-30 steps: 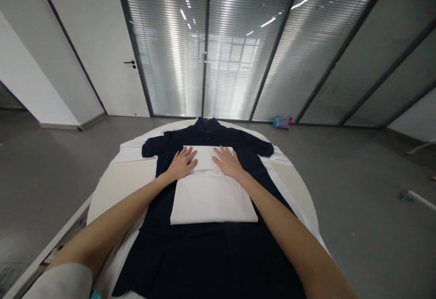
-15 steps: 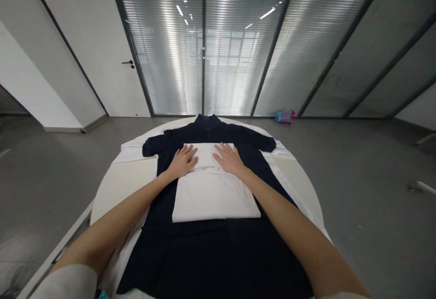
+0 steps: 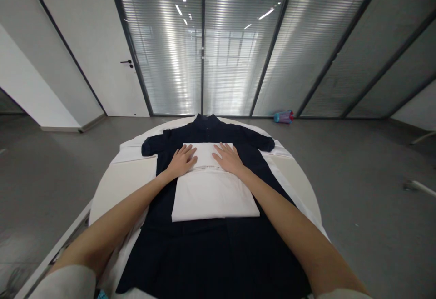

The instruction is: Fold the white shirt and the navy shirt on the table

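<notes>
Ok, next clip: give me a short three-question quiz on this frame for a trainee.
1. True or false: the left hand and right hand lie open, palms down, on the white folded fabric.
2. What lies directly beneath that fabric? A) dark shirt B) red towel C) cardboard box
3. What shape is the table?
Key: 1 true; 2 A; 3 round.

Seemingly cloth-draped table (image 3: 117, 185) under dark shirt (image 3: 204, 256)

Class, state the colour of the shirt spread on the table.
Dark navy shirt, seen best in head view.
</notes>
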Demonstrator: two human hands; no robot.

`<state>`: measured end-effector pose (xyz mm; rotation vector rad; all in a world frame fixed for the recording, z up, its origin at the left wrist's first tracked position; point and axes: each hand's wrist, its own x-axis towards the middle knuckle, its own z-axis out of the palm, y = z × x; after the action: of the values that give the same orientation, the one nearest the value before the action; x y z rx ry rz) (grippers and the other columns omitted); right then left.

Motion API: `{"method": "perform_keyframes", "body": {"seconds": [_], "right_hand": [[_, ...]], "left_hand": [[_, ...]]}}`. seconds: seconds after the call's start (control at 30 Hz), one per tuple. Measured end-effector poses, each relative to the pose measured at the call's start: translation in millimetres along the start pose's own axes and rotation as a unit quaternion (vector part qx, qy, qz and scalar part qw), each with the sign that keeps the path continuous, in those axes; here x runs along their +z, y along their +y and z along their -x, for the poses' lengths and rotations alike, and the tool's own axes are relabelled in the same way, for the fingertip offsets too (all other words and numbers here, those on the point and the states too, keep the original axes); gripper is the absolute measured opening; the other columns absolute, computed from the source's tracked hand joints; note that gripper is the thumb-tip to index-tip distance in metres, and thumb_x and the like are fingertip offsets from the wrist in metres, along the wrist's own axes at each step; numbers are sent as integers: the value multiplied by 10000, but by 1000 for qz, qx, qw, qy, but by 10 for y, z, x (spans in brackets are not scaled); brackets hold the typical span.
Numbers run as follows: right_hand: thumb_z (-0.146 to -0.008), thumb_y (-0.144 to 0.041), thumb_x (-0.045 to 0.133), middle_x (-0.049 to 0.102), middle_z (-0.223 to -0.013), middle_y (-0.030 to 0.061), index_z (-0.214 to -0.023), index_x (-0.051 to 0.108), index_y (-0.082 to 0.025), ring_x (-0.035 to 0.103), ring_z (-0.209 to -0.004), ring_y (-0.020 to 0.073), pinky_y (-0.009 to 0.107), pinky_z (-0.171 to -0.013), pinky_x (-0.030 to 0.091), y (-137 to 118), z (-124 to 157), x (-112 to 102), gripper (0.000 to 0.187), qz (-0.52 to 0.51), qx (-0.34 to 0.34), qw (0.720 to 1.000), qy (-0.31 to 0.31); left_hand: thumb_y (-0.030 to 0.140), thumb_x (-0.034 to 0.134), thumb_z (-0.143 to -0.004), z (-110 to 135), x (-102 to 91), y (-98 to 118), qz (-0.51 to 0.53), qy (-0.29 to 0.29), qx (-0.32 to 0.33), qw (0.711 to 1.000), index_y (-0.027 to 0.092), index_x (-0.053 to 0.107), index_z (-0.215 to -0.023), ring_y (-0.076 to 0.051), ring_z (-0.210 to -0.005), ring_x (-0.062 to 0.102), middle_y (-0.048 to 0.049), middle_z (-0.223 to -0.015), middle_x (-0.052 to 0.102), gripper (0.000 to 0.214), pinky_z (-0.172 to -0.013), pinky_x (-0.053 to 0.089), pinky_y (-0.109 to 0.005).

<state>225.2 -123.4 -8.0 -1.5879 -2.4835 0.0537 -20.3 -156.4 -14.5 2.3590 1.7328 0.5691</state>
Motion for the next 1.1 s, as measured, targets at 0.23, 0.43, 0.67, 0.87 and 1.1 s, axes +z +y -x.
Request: {"method": "perform_keyframes", "body": {"seconds": [0.23, 0.43, 0.67, 0.87, 1.1], "right_hand": [[-1031, -567, 242, 293, -1617, 128, -1555, 353, -227, 245, -1491, 322, 526, -1193, 172, -13, 3, -25, 635, 2, 3, 1000, -6], [-1033, -562, 249, 296, -1615, 132, -1552, 359, -223, 249, -1488, 328, 529, -1189, 176, -9, 14, -30, 630, 0, 1, 1000, -3], [-1026, -560, 290, 347, -1595, 115, -1520, 417, -208, 292, -1470, 313, 522, -1190, 192, 19, -29, -23, 620, -52, 7, 998, 17], [-961, -491, 468, 577, -1354, 199, -1236, 699, -131, 501, -1274, 384, 510, -1056, 395, 374, -106, -208, 509, -137, 219, 962, 85], [-826, -459, 667, 713, -1110, 125, -1048, 742, -175, 612, -1136, 331, 464, -991, 457, 618, -147, -180, 368, -241, 221, 944, 33]], "left_hand": [[437, 391, -1000, -1, 1, 4, -4, 4, 2, 1000, 179, 457, -1487, -329, -1507, 213, -119, -1592, 351, 555, -1185, 220, -562], [439, 394, -994, 3, 2, -6, 6, 9, 5, 1000, 170, 468, -1478, -342, -1503, 220, -133, -1586, 356, 559, -1179, 222, -571], [455, 419, -973, -32, 62, -74, 30, 48, 8, 998, 210, 534, -1421, -316, -1478, 284, -100, -1549, 430, 523, -1183, 244, -526], [526, 466, -927, -120, 3, -193, 17, 128, -196, 972, 221, 687, -1245, -407, -1270, 457, -150, -1346, 574, 493, -1044, 370, -588], [484, 694, -767, -158, -61, -275, 128, 85, -186, 970, 172, 644, -1280, -423, -1244, 501, -162, -1300, 621, 602, -1044, 372, -601]]}}
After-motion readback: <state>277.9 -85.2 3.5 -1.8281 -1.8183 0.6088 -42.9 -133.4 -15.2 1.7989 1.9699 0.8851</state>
